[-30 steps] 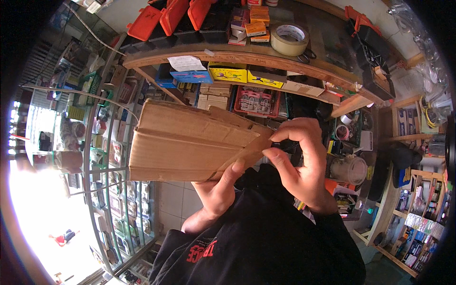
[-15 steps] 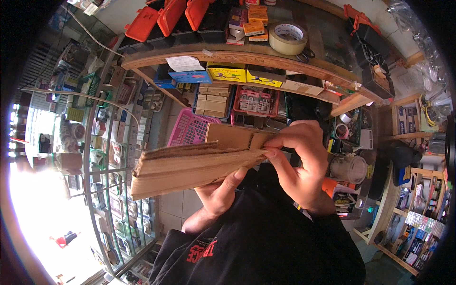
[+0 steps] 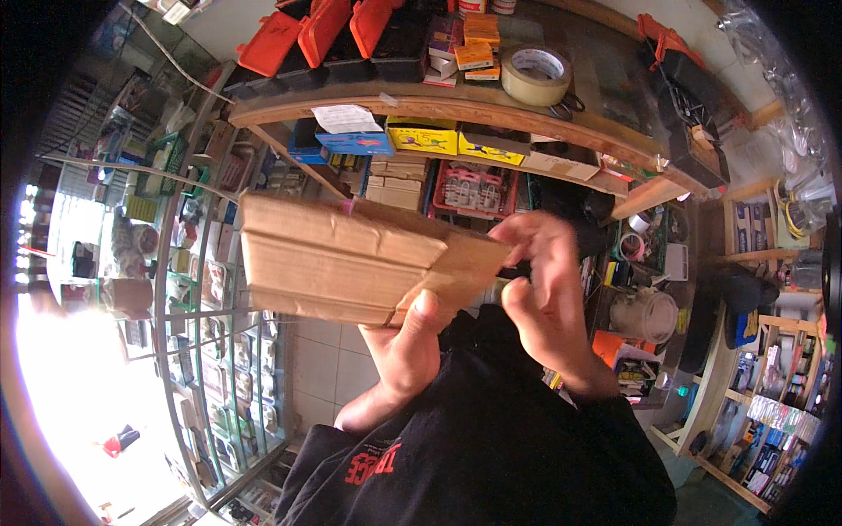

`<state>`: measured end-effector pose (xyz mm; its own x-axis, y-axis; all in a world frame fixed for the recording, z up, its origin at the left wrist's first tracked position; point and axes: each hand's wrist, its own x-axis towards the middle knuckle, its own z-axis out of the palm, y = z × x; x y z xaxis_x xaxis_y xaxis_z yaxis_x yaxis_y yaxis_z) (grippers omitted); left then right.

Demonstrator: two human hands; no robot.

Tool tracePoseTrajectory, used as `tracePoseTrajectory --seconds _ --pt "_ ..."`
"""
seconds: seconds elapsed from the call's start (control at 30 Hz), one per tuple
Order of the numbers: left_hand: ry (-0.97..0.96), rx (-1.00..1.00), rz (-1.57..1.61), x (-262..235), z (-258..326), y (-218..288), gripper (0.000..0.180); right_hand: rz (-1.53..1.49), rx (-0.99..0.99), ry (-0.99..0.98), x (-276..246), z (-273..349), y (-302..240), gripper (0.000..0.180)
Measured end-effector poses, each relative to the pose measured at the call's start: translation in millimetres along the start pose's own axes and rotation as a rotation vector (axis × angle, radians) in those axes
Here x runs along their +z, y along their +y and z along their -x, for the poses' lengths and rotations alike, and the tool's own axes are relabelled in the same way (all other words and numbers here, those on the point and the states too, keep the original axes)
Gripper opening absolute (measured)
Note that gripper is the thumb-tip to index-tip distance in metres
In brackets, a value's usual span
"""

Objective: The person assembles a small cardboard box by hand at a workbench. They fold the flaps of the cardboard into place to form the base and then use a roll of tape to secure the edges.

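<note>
A folded piece of brown cardboard (image 3: pixel 342 263) is held up in front of my chest, its broad creased face turned toward me. My left hand (image 3: pixel 408 346) grips its lower edge, thumb pressed on the near face and the other fingers hidden behind. At the cardboard's right end is my right hand (image 3: pixel 548 294), slightly blurred, with thumb and fingers spread apart. Its fingertips lie close to the upper right corner; whether they touch it I cannot tell.
Beyond the cardboard stands a wooden-edged counter (image 3: pixel 421 105) bearing a tape roll (image 3: pixel 535 74), small orange boxes (image 3: pixel 481 31) and black bins with orange lids (image 3: pixel 267 42). Below sits a red basket (image 3: pixel 475 188). Glass shelving (image 3: pixel 167 289) rises at left; a clear round tub (image 3: pixel 643 316) is at right.
The cardboard has tilted so its broad face shows instead of its layered edge. My right hand has released its pinch on the right end and spread its fingers.
</note>
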<state>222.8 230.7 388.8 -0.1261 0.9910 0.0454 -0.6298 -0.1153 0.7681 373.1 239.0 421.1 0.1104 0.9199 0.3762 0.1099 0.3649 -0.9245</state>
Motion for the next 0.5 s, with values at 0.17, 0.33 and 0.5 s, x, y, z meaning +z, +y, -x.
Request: tracePoseTrajectory --seconds 0.17,0.33,0.5 --pt "0.025 -0.254 0.062 -8.9 3.1 -9.2 0.053 0.044 0.178 -0.074 4.0 9.7 17.0 0.027" --pt "0.277 -0.056 -0.302 -68.0 -17.0 -6.5 0.060 0.032 0.333 -0.191 -10.1 4.5 9.6 0.015" --pt "-0.195 0.230 -1.100 -69.3 -43.5 60.9 0.074 0.062 0.314 -0.275 -13.1 9.7 7.7 0.017"
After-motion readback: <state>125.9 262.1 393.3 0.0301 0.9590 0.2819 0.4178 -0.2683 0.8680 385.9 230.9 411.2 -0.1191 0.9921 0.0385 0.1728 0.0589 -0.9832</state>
